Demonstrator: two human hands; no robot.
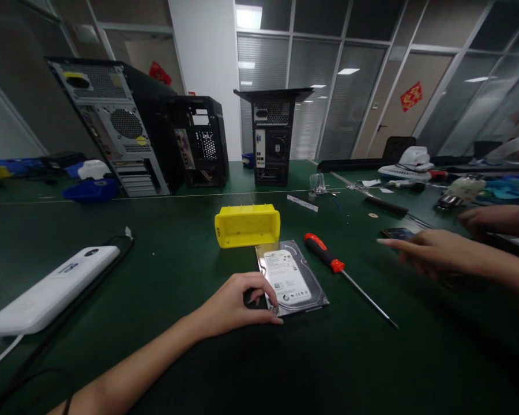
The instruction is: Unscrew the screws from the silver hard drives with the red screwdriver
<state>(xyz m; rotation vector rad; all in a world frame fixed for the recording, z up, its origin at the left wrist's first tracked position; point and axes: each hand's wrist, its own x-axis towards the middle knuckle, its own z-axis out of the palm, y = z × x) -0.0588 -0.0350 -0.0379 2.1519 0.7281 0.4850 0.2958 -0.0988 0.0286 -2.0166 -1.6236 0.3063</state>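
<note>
Hard drive [289, 275] — long axis away-left.

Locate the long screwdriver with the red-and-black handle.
In the head view, the red-and-black-handled screwdriver lies right of centre on the dark green table, just right of the silver rectangular hard drive.

Screwdriver [337, 266] right of drive [289, 276]

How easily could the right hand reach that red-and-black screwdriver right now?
Probably yes: the right hand is off to the right of the screwdriver, and nothing seems to stand between them, though whether that hand holds something is hard to tell.
</note>
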